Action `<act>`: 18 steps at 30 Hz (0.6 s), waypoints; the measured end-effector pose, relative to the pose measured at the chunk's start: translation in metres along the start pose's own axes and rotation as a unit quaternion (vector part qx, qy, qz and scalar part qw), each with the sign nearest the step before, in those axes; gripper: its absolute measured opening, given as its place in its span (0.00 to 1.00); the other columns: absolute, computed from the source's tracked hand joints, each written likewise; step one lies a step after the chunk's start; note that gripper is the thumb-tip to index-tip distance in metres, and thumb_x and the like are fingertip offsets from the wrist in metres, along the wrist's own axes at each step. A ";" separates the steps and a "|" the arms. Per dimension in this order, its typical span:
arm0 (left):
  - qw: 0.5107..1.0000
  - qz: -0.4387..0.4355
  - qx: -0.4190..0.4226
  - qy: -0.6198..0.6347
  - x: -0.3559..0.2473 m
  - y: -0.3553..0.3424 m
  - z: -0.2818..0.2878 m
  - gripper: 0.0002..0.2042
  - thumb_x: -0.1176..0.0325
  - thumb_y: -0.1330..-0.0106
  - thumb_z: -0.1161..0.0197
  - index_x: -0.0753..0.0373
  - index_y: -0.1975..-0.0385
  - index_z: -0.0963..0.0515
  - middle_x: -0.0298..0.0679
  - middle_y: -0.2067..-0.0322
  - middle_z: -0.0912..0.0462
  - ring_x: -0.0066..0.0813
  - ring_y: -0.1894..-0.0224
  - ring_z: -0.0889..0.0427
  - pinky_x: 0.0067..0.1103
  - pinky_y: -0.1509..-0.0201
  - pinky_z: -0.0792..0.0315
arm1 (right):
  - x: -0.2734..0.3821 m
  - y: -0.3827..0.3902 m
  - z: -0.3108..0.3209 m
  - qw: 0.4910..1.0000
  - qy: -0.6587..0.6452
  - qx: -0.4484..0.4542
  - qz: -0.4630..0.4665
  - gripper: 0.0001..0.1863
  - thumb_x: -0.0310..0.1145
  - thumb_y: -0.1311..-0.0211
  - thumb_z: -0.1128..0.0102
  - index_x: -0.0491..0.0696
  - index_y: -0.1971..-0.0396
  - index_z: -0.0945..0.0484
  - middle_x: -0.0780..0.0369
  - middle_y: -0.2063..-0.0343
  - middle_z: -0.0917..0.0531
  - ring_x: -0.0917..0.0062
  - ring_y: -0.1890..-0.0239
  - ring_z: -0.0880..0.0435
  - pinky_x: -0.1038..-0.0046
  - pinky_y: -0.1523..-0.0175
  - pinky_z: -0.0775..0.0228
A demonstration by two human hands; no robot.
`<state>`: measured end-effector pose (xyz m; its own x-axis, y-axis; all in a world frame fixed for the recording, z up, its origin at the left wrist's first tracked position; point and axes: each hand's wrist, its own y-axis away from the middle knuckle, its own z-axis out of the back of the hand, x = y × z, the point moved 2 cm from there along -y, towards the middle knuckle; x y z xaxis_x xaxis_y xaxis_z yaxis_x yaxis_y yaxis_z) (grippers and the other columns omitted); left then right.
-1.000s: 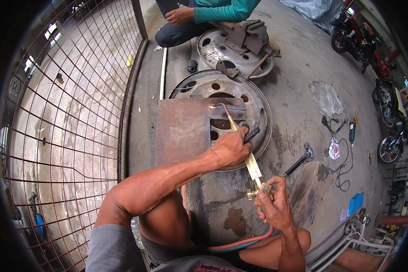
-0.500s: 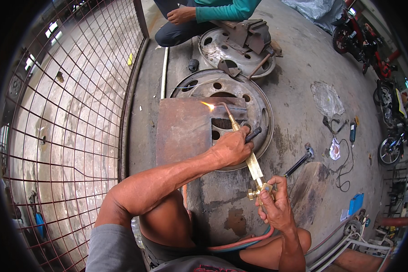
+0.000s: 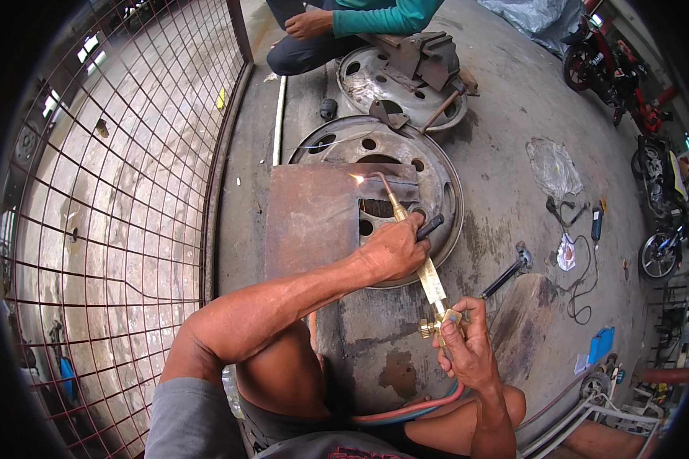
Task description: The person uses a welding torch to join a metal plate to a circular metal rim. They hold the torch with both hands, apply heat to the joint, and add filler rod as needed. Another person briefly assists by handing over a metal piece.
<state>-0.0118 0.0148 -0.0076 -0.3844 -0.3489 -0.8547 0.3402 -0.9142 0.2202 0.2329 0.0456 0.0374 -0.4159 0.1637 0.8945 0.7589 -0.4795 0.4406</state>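
A brass gas torch (image 3: 432,280) slants up between my hands, its bent tip over a rusty steel plate (image 3: 310,218). My left hand (image 3: 394,249) is closed round the torch's front part, and a short dark cylinder (image 3: 430,227) sticks out beside its fingers. Further back, my right hand (image 3: 467,348) grips the torch's rear end by the valve knobs. A small bright flame (image 3: 358,180) burns at the tip, touching the plate near its cut-out corner. Under the plate lies a round steel wheel rim (image 3: 444,172). Orange specks show in the opening beside the cut edge.
Another wheel rim (image 3: 360,88) bears a rusty vise (image 3: 429,61). Behind it crouches a person in a teal sleeve (image 3: 375,21). A wire mesh fence (image 3: 145,176) runs along the left. A hammer (image 3: 505,273) lies at right; red and blue hoses (image 3: 413,411) pass my legs.
The flame at the tip looks shorter, and orange specks have appeared in the opening below it. Both hands keep their hold on the torch, and the view has shifted slightly.
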 end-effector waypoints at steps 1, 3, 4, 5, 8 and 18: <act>1.000 0.001 0.000 -0.005 0.000 0.000 0.000 0.13 0.62 0.25 0.44 0.67 0.53 0.28 0.62 0.66 0.16 0.66 0.56 0.15 0.49 0.49 0.26 | 0.000 0.000 0.000 1.000 -0.001 0.001 0.000 0.20 0.47 0.19 0.44 0.57 0.42 0.43 0.60 0.70 0.21 0.85 0.84 0.26 0.83 0.85 0.40; 1.000 0.002 -0.002 -0.010 -0.001 0.001 0.000 0.13 0.61 0.23 0.46 0.67 0.54 0.28 0.61 0.66 0.17 0.65 0.57 0.15 0.48 0.50 0.26 | -0.001 -0.001 0.000 1.000 -0.002 0.001 -0.001 0.21 0.47 0.19 0.44 0.57 0.42 0.43 0.60 0.70 0.21 0.85 0.84 0.26 0.83 0.85 0.40; 1.000 0.003 -0.002 -0.009 -0.001 0.001 0.000 0.13 0.62 0.23 0.46 0.67 0.54 0.28 0.61 0.66 0.17 0.65 0.57 0.15 0.48 0.50 0.26 | 0.000 0.000 0.000 1.000 -0.002 0.001 -0.001 0.21 0.48 0.19 0.44 0.57 0.42 0.43 0.60 0.70 0.21 0.85 0.84 0.26 0.83 0.85 0.40; 1.000 0.004 -0.003 -0.009 -0.002 0.001 0.000 0.13 0.62 0.23 0.45 0.67 0.54 0.28 0.61 0.66 0.17 0.64 0.57 0.15 0.48 0.50 0.26 | 0.000 0.000 0.000 1.000 -0.001 0.002 -0.001 0.21 0.48 0.19 0.43 0.57 0.42 0.43 0.60 0.70 0.21 0.85 0.84 0.26 0.83 0.85 0.40; 1.000 0.002 -0.004 -0.010 -0.001 0.001 0.000 0.13 0.62 0.24 0.45 0.67 0.54 0.28 0.60 0.66 0.17 0.65 0.57 0.15 0.48 0.50 0.26 | 0.001 0.000 0.000 1.000 0.003 0.001 -0.001 0.21 0.48 0.20 0.44 0.57 0.42 0.42 0.60 0.70 0.21 0.85 0.84 0.26 0.83 0.85 0.40; 1.000 0.006 0.009 -0.007 -0.004 0.001 0.002 0.13 0.62 0.23 0.46 0.67 0.53 0.29 0.60 0.66 0.17 0.64 0.57 0.14 0.48 0.50 0.26 | 0.002 0.000 0.001 1.000 0.003 0.001 0.002 0.21 0.49 0.20 0.43 0.57 0.42 0.42 0.60 0.70 0.21 0.85 0.84 0.26 0.83 0.85 0.40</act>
<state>-0.0113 0.0147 -0.0033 -0.3924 -0.3630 -0.8451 0.3303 -0.9132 0.2388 0.2324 0.0463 0.0389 -0.4163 0.1561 0.8957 0.7612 -0.4789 0.4373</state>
